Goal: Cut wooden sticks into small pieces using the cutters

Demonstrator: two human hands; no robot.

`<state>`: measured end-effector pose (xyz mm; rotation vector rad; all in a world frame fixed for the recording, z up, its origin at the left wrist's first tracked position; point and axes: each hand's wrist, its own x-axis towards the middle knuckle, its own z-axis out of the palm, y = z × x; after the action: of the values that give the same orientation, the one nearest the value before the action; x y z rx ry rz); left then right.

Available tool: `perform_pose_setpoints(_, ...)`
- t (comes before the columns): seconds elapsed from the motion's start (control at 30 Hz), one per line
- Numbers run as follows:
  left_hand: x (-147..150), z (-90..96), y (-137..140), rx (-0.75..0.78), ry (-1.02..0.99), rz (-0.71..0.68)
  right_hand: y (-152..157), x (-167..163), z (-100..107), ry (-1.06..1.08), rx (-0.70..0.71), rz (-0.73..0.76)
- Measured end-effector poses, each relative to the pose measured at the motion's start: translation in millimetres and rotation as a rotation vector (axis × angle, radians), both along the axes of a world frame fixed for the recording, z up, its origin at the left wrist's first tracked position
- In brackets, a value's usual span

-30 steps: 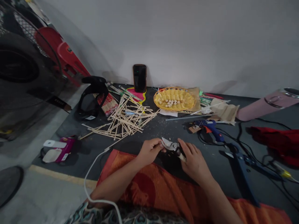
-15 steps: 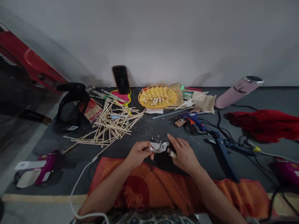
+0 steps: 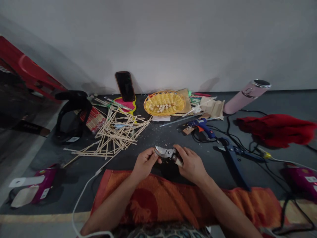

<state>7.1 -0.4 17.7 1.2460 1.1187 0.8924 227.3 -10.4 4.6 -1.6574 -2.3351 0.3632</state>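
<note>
My right hand (image 3: 192,165) is closed around the pale handles of pruning shears (image 3: 166,152), whose silver blades point left. My left hand (image 3: 145,162) is closed in a pinch at the blade tips. What its fingers hold, if anything, is too small and hidden to make out. Small pale crumbs and cut bits lie on the dark table just beyond the blades. Left of them spreads a loose pile of thin wooden sticks (image 3: 119,134). Farther back, a yellow wicker basket (image 3: 177,106) has several small pale pieces in it.
A blue glue gun (image 3: 204,127) and a blue long-handled cutter (image 3: 232,157) lie to the right among black cords. Behind them are a pink flask (image 3: 245,99) and red cloth (image 3: 279,130). A phone (image 3: 125,86) leans on the wall; an orange towel (image 3: 170,201) lies in front.
The view has shifted slightly, so most things appear a little farther left. More of the shears' blade tip shows beside my left fingers. My right hand keeps hold of the handles.
</note>
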Motion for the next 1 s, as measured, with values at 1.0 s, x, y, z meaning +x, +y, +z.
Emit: perform_pose_setpoints(1.0, -2.7, -4.0, -0.6, 0.077, 0.15, -0.01, -1.2, 4.2, -1.2, -0.043, 0.019, -0.001)
